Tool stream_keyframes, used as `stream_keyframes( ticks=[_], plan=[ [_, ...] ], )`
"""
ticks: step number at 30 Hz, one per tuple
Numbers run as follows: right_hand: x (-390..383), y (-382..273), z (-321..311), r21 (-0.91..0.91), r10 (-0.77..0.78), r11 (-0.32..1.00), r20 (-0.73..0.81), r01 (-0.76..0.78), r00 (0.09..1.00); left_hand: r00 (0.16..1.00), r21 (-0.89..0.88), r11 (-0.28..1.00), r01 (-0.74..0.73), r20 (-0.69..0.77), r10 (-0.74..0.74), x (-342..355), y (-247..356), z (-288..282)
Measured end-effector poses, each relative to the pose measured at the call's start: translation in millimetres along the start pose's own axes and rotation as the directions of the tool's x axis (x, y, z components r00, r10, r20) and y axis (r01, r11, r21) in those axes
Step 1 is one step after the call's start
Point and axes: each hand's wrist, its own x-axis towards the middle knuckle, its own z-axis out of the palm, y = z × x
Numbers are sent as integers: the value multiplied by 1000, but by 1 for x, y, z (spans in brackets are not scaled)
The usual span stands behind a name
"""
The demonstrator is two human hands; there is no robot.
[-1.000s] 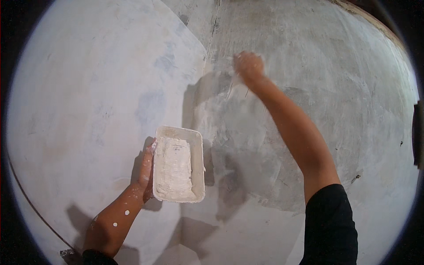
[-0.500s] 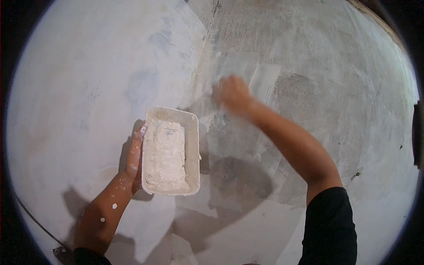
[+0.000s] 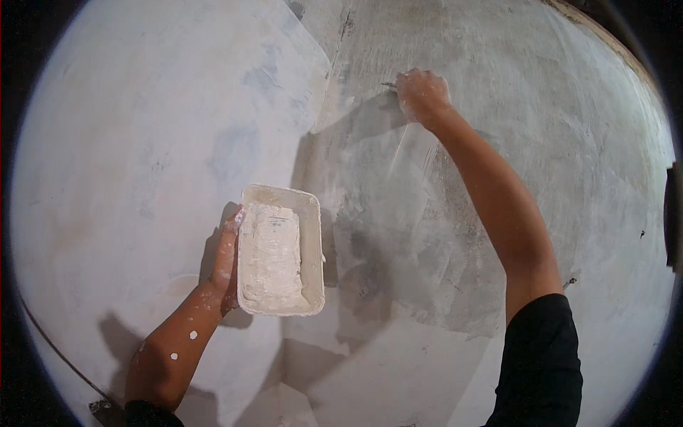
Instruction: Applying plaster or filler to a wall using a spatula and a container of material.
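Note:
My left hand (image 3: 229, 260), smeared with white, is closed on the left side and underside of a pale rectangular tub (image 3: 316, 245). Its fingers are mostly hidden behind the tub. Thick off-white putty (image 3: 272, 256) lies inside, with a smoothed top and ridged edges. Up on the grey part of the wall, my right hand (image 3: 425, 94) is closed round a putty knife (image 3: 388, 85). Only a thin, dark end of that tool sticks out to the left of the fist; the rest is hidden by the hand.
A whitened wall (image 3: 107, 142) meets a grey, patchily coated wall (image 3: 498, 92) at a vertical corner line. A dark cable (image 3: 60, 356) runs along the lower left. A small stub (image 3: 570, 282) protrudes at the right, near my right upper arm.
My right hand has moved up and to the right across the grey wall, from a blurred spot near the corner. The tub and left hand have shifted slightly right and down in view.

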Motion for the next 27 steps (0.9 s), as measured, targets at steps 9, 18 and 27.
stream_keyframes(
  ticks=[9,18,27],
  plan=[
    [-156,-74,22,231,-453,883,198,407,869,995,-4,996,-86,-53,86,5,-4,-2],
    [-111,-71,19,228,-400,896,37,381,916,998,144,989,20,-69,-10,3,1,5],
    [37,-70,67,94,-142,979,-313,179,939,998,73,996,50,24,-52,3,1,-8]
  ],
)
